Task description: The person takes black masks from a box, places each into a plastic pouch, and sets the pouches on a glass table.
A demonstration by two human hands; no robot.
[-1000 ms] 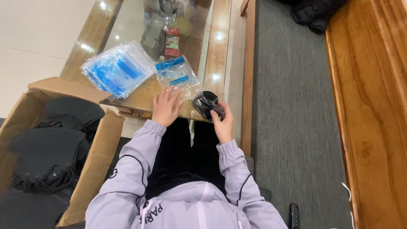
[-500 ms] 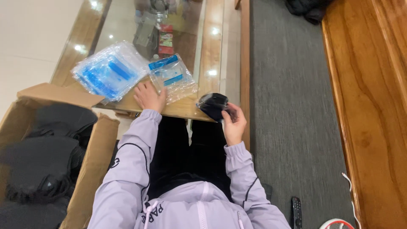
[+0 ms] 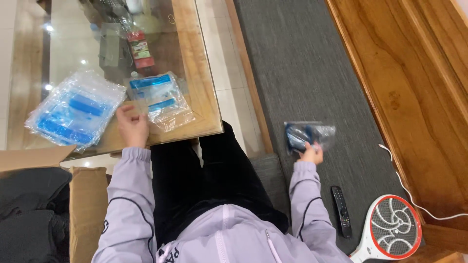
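Observation:
My left hand (image 3: 131,125) rests on the wood-framed glass table (image 3: 200,73), its fingers on the edge of a clear zip bag with blue strips (image 3: 161,100). A thicker stack of the same clear bags (image 3: 73,114) lies just left of that hand. My right hand (image 3: 311,153) is stretched out to the right over the grey seat cushion (image 3: 312,68) and grips a clear bag with a dark item inside (image 3: 304,135). Both arms are in pale lilac sleeves.
A cardboard box (image 3: 85,204) with dark items in it stands at the lower left. A plastic bottle with a red label (image 3: 139,46) lies on the table. A black remote (image 3: 341,212) and a red-and-white racket-shaped swatter (image 3: 390,229) lie on the cushion, beside a wooden frame (image 3: 414,87).
My right hand has swung from the table edge out to the right over the grey cushion, the dark item now inside a clear bag. My left hand has slid left onto the flat bag.

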